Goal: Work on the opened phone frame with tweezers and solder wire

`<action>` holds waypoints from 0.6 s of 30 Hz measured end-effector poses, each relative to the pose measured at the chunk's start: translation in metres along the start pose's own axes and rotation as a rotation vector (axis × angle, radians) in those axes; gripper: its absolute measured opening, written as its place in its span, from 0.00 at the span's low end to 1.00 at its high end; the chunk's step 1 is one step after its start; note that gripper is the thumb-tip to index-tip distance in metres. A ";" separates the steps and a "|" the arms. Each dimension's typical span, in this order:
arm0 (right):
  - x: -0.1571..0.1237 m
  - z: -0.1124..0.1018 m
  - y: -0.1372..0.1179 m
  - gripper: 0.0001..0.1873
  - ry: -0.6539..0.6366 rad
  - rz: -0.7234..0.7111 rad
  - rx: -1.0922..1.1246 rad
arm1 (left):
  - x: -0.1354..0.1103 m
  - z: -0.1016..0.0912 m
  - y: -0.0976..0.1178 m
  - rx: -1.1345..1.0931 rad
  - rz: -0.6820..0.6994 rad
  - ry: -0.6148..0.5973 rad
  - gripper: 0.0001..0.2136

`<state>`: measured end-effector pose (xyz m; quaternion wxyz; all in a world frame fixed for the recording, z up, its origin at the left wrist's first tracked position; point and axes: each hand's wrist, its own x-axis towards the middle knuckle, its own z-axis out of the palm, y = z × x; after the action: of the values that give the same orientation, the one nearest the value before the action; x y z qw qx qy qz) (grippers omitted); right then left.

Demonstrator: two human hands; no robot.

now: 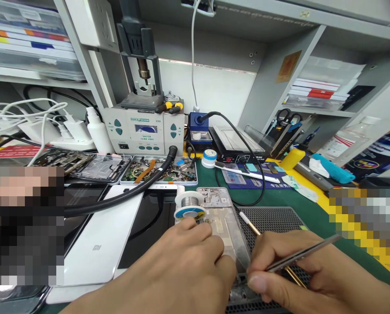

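My left hand [195, 257] is closed, knuckles up, over an opened phone frame [214, 198]; its fingertips and whatever they hold are hidden. Just beyond its knuckles stands a spool of solder wire [190, 205]. In my right hand [289, 266] I pinch metal tweezers [306, 252], whose back end points up to the right; their tips are hidden near the lower part of the phone frame. A thin gold stick with a white end [250, 222] runs beneath my right hand, across a black perforated mat [280, 216].
A white phone back cover [103, 248] lies left, crossed by a thick black hose [116, 202]. Behind are a tray of circuit boards [159, 170], a hot-air station [142, 131], a round tub [209, 158] and a white-handled brush [257, 175]. Bottles stand at right.
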<state>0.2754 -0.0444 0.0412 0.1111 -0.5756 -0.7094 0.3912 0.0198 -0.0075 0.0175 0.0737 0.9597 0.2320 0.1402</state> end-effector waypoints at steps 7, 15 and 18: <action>-0.003 -0.003 0.000 0.19 -0.041 0.015 -0.029 | -0.005 -0.003 0.001 -0.060 -0.017 -0.028 0.10; 0.000 -0.001 0.001 0.19 -0.035 0.053 -0.063 | -0.006 0.005 -0.004 -0.062 0.012 -0.032 0.09; -0.003 0.001 0.006 0.20 -0.036 0.077 -0.089 | -0.004 0.004 -0.003 -0.061 0.005 -0.026 0.10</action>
<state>0.2800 -0.0470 0.0379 0.0576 -0.5999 -0.7051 0.3736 0.0162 -0.0068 0.0117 0.1054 0.9595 0.2241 0.1346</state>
